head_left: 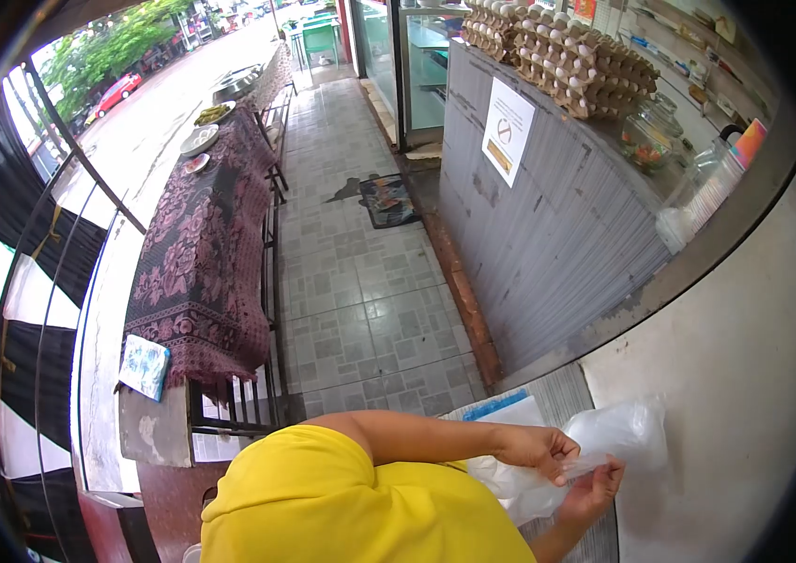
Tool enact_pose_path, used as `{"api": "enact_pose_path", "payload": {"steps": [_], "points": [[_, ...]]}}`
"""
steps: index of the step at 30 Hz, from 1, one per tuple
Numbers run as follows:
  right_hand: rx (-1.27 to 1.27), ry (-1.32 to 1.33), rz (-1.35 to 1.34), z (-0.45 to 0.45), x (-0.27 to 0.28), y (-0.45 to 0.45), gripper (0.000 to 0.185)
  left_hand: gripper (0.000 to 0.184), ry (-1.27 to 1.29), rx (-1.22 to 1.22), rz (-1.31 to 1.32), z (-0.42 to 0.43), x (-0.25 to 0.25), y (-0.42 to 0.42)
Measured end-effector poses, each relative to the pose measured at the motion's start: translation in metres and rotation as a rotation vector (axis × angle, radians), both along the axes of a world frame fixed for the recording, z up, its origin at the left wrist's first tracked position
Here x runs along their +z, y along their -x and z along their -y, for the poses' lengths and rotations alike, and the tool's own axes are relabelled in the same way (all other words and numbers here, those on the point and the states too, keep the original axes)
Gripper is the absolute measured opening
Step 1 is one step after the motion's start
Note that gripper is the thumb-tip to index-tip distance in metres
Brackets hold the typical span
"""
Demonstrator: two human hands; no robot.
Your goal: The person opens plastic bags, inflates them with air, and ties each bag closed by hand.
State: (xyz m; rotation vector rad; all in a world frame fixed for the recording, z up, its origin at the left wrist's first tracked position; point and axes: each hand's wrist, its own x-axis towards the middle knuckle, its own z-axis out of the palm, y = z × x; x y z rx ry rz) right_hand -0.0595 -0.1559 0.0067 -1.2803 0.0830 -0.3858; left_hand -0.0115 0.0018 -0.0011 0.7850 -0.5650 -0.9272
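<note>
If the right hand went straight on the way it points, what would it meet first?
The right hand would probably meet the translucent plastic bundle first, though depth is unclear here.

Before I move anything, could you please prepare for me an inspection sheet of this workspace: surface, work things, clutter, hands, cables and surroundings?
Surface: grey streaked surface, partly covered by plastic.
Work things: thin clear plastic, stretched out; a bulky plastic bundle close beside it.
Clutter: a blue and white item, partly hidden; I cannot tell what it is.
Hands: left hand and right hand both pinch the thin clear plastic.
Cables: nothing seen for certain.
Surroundings: stacked egg trays on a grey counter; tiled floor with a mat; a patterned cloth with dishes on it.
</note>
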Motion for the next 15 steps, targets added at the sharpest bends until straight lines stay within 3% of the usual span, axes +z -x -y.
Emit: {"api": "enact_pose_path", "payload": {"steps": [1, 3, 5, 7, 10, 15], "points": [[0.02, -0.126, -0.006, 0.0, 0.008, 0.001, 0.018, 0.022, -0.011, -0.028, 0.04, -0.001, -0.002, 0.0], [0.359, -0.267, 0.056, 0.025, 0.009, 0.002, 0.023, 0.02, -0.095, -0.032, 0.136, -0.005, -0.003, 0.0], [0.509, -0.305, 0.052, 0.036, 0.014, 0.003, 0.029, 0.019, -0.24, 0.016, 0.249, -0.01, -0.001, -0.002], [0.462, -0.245, -0.018, 0.034, 0.02, 0.008, 0.037, 0.016, -0.223, 0.046, 0.174, -0.008, -0.002, -0.002], [0.281, 0.268, 0.058, 0.003, 0.019, -0.003, 0.043, 0.013, -0.237, 0.118, 0.201, -0.004, 0.011, -0.004], [0.174, 0.396, -0.326, 0.008, 0.023, 0.004, 0.013, 0.017, -0.29, 0.338, 0.097, 0.005, 0.015, -0.015]]}}
